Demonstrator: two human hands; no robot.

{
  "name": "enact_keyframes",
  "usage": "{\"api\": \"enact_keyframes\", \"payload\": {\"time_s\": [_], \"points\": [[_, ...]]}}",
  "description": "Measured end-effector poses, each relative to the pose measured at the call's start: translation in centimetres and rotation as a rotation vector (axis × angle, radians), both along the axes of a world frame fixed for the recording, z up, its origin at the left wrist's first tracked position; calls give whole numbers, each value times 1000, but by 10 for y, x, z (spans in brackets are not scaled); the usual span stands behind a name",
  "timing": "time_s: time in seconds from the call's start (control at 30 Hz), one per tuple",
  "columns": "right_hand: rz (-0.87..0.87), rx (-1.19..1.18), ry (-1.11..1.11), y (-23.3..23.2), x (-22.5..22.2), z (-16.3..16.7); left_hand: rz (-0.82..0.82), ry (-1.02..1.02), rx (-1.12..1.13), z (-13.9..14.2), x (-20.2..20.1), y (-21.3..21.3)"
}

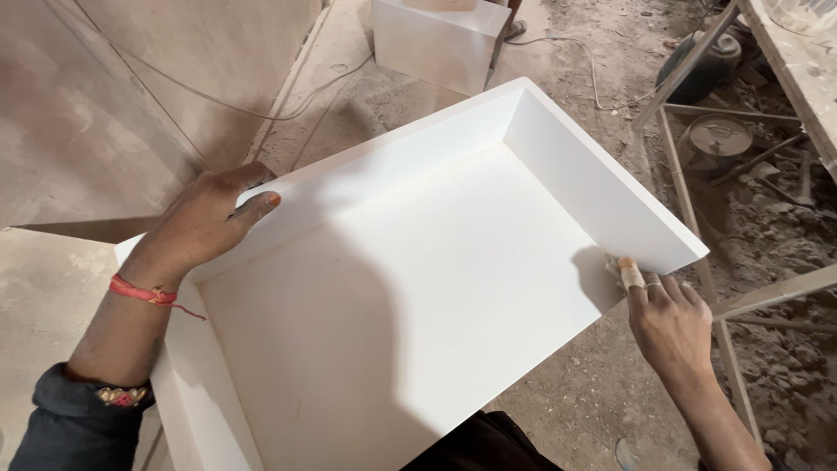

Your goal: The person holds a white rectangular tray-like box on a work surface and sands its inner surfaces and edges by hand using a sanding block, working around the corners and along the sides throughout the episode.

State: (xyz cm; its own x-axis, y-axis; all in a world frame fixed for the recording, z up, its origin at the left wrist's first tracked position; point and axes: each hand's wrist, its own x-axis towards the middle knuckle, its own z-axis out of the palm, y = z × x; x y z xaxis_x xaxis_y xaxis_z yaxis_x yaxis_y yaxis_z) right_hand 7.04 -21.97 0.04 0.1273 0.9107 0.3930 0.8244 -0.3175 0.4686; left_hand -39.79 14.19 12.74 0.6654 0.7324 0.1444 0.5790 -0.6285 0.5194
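A large white box-like tray (436,288) with raised walls on three sides fills the middle of the view, tilted toward me. My left hand (205,222) grips its far left wall, thumb over the rim. My right hand (667,318) is at the near right corner, where a bandaged fingertip presses a small pale scrap (615,262) against the end of the right wall. A red thread is tied round my left wrist.
Another white box (436,39) stands on the dusty floor beyond. Pale stone slabs (105,96) lean at the left. A metal table frame (689,183), round tins (715,139) and rubble lie at the right. A cable (584,48) crosses the floor.
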Motion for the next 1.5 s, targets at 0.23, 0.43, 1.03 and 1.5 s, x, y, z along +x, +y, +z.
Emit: {"api": "enact_keyframes", "payload": {"time_s": [0.23,0.43,1.03,1.5], "points": [[-32,-174,-18,32,1,-12,48,73,-20,5,3,-5],[-94,-238,141,123,-17,13,24,37,10,4,1,-2],[-444,-89,251,27,-21,9,63,126,10,10,4,-17],[-287,-19,135,2,-19,12,84,140,29,8,2,-17]]}}
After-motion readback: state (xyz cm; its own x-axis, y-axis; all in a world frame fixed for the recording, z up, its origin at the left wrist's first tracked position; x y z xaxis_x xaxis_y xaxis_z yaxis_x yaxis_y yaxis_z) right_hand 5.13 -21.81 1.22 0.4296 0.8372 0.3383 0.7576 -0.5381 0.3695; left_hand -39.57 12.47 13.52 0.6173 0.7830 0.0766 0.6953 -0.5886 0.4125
